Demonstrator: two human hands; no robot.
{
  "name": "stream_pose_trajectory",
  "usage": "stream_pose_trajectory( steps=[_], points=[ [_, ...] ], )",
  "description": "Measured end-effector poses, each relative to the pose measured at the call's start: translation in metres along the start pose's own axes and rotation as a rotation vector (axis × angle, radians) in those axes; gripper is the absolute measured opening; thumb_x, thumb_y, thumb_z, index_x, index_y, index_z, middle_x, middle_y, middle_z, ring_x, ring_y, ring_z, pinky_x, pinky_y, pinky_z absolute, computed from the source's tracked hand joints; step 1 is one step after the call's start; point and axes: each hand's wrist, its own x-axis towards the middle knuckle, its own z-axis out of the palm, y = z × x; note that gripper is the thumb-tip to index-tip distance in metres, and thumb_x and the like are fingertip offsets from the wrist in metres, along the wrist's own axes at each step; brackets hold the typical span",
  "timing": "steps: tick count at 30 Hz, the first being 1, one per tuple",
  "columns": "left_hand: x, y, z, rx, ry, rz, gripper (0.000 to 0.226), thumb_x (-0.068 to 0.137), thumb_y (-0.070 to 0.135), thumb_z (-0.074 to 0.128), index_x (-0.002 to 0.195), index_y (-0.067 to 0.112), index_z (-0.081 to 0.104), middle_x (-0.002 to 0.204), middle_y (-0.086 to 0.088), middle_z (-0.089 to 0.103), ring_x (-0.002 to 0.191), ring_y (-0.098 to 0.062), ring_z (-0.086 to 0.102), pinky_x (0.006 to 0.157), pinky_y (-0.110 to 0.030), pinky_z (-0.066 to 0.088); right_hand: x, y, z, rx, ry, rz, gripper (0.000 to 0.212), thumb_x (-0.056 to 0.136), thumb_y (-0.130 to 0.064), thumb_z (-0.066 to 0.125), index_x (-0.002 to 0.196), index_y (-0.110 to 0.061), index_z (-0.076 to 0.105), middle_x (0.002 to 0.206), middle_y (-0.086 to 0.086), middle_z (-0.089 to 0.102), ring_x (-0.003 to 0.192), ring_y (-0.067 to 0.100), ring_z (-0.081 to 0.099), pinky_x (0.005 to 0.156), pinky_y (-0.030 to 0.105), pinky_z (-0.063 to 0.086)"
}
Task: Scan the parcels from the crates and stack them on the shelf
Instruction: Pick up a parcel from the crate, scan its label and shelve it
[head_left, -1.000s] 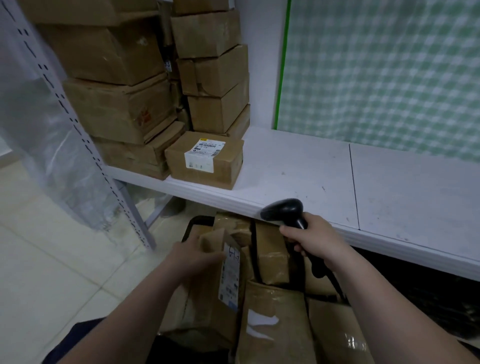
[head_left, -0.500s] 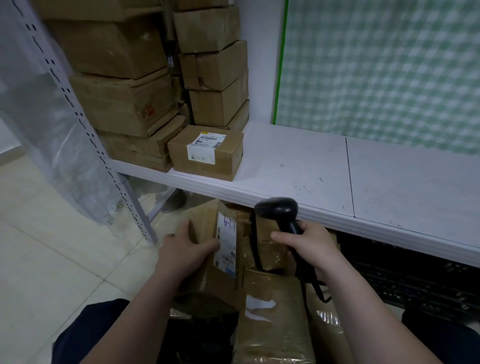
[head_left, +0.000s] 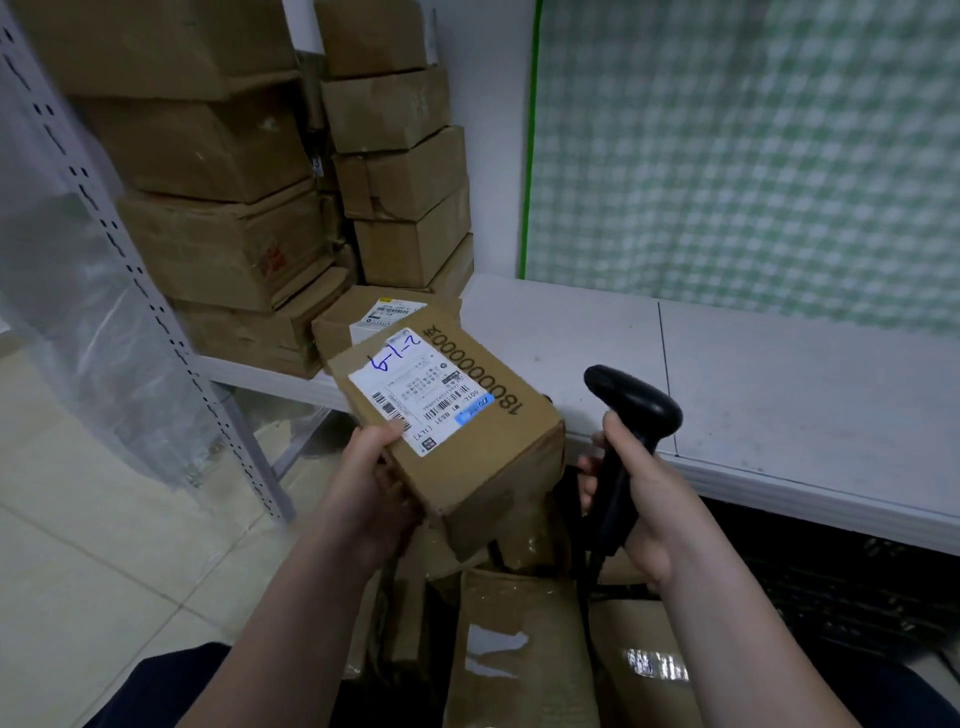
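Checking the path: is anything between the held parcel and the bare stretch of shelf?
Nothing visible. The left hand holds the parcel at the shelf front, bare board beside it; the stacked boxes sit farther left.

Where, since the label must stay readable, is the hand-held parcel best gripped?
By its near edge, coming from the left and underneath: the parcel lies tilted with its label facing up, so a hold on bare cardboard keeps the barcodes clear.

Fingers of the left hand (head_left: 371, 483) vanish under the parcel (head_left: 483, 441); its label (head_left: 415, 389) carries print too fine to read (the barcodes likewise); the scanner (head_left: 631, 410) hides its window; the labelled box (head_left: 358, 322) at its 11 o'clock is half covered; the carton stacks (head_left: 208, 156) at 10 o'clock run off the top edge.
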Motion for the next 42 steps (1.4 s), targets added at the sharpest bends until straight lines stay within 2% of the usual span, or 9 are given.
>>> stream_pose_trajectory(
  steps=[2, 6, 12, 19, 26, 29, 32, 36, 42],
  points=[
    [0.004, -0.008, 0.010, -0.077, -0.025, 0.017, 0.065, 0.076, 0.029, 0.067, 0.137, 0.024, 0.043, 0.124, -0.012, 0.064, 0.105, -0.031, 0.064, 0.070, -0.048, 0.058, -0.002, -0.002, -0.001, 0.079, -0.004, -0.021, 0.044, 0.062, -0.045, 0.076, 0.094, -0.018, 0.061, 0.073, 0.001, 0.061, 0.059, 0.013, 0.052, 0.064, 0.028, 0.044],
    [0.008, -0.024, 0.032, -0.152, -0.058, 0.067, 0.096, 0.065, 0.015, 0.077, 0.144, 0.041, 0.029, 0.118, -0.008, 0.068, 0.102, -0.032, 0.068, 0.090, -0.066, 0.047, -0.004, -0.003, -0.001, 0.158, -0.033, -0.048, 0.041, 0.059, -0.043, 0.075, 0.090, -0.019, 0.061, 0.077, 0.004, 0.061, 0.066, 0.014, 0.053, 0.070, 0.029, 0.045],
    [0.005, -0.039, 0.062, -0.191, -0.102, 0.114, 0.117, 0.059, 0.011, 0.078, 0.146, 0.053, 0.011, 0.132, -0.005, 0.059, 0.109, -0.031, 0.064, 0.091, -0.057, 0.049, 0.001, 0.004, -0.003, 0.111, -0.099, -0.073, 0.096, 0.043, -0.049, 0.093, 0.129, -0.023, 0.058, 0.118, 0.009, 0.069, 0.111, 0.028, 0.065, 0.100, 0.046, 0.047],
    [0.012, -0.046, 0.064, -0.103, -0.168, 0.102, 0.115, 0.065, 0.010, 0.081, 0.144, 0.057, 0.012, 0.133, 0.000, 0.059, 0.114, -0.029, 0.062, 0.099, -0.059, 0.044, 0.000, -0.004, -0.012, 0.134, -0.143, -0.082, 0.054, 0.068, -0.028, 0.074, 0.121, -0.019, 0.064, 0.112, 0.013, 0.071, 0.104, 0.029, 0.068, 0.090, 0.044, 0.052],
    [0.025, -0.014, 0.038, 0.127, -0.056, 0.108, 0.141, 0.034, 0.052, 0.093, 0.147, 0.053, 0.009, 0.153, -0.001, 0.035, 0.130, -0.029, 0.047, 0.102, -0.058, 0.042, 0.006, -0.034, -0.030, 0.001, -0.070, -0.234, 0.070, 0.056, -0.017, 0.082, 0.122, -0.017, 0.056, 0.102, 0.011, 0.074, 0.085, 0.024, 0.073, 0.062, 0.035, 0.056],
    [0.023, 0.024, 0.031, 0.583, 0.012, 0.283, 0.131, 0.040, 0.066, 0.085, 0.147, 0.053, 0.010, 0.160, 0.003, 0.018, 0.141, -0.025, 0.030, 0.109, -0.055, 0.036, 0.008, -0.058, -0.045, -0.166, -0.128, -0.297, 0.092, 0.042, -0.022, 0.087, 0.126, -0.017, 0.050, 0.099, 0.010, 0.074, 0.083, 0.025, 0.073, 0.058, 0.035, 0.056],
    [0.021, 0.060, 0.039, 1.009, -0.190, 0.368, 0.114, 0.053, 0.061, 0.079, 0.148, 0.049, 0.018, 0.160, 0.007, 0.013, 0.145, -0.020, 0.019, 0.111, -0.043, 0.027, 0.012, -0.079, -0.052, -0.344, -0.201, -0.360, 0.084, 0.047, -0.010, 0.081, 0.124, -0.019, 0.049, 0.100, 0.008, 0.073, 0.086, 0.020, 0.072, 0.062, 0.030, 0.057],
    [0.031, 0.085, 0.052, 1.259, -0.489, 0.167, 0.115, 0.044, 0.066, 0.081, 0.145, 0.050, 0.028, 0.156, 0.011, 0.023, 0.138, -0.011, 0.028, 0.103, -0.028, 0.030, 0.012, -0.094, -0.049, -0.587, -0.289, -0.377, 0.090, 0.040, -0.025, 0.083, 0.123, -0.032, 0.050, 0.121, 0.003, 0.065, 0.112, 0.015, 0.063, 0.080, 0.032, 0.054],
    [0.038, 0.075, 0.063, 1.168, -0.668, -0.066, 0.109, 0.064, 0.015, 0.087, 0.148, 0.042, 0.023, 0.126, 0.007, 0.053, 0.109, -0.013, 0.060, 0.078, -0.026, 0.056, 0.017, -0.101, -0.048, -0.613, -0.371, -0.354, 0.091, 0.045, -0.021, 0.084, 0.128, -0.031, 0.048, 0.127, 0.005, 0.063, 0.116, 0.018, 0.061, 0.086, 0.037, 0.054]
  ],
)
